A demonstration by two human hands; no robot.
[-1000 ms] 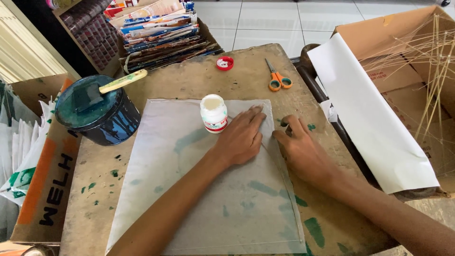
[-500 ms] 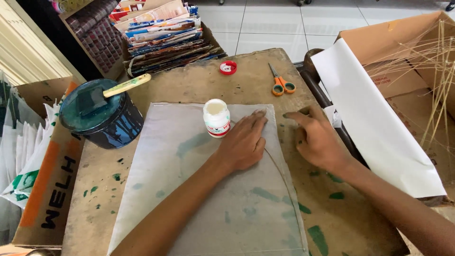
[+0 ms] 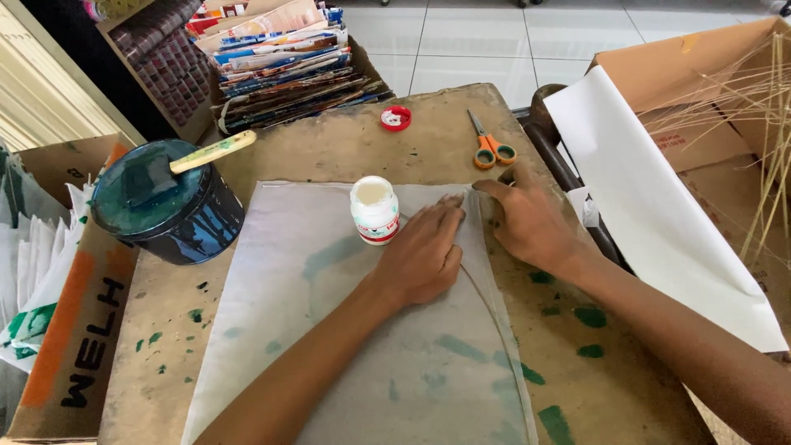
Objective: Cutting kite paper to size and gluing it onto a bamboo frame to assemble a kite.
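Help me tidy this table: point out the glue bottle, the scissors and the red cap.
glue bottle [image 3: 375, 216]: head view, on its white body just above the label.
scissors [image 3: 491, 151]: head view, on the orange handles.
red cap [image 3: 395, 119]: head view, on its middle.

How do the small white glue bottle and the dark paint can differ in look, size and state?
The glue bottle is small, white and slim; the paint can is far wider, dark blue-green with drips down its side. The bottle stands uncapped on the grey paper sheet, close to the left hand; the can sits on the bare tabletop at the sheet's left, away from both hands. The can carries a brush on top; the bottle carries nothing. Both stand upright.
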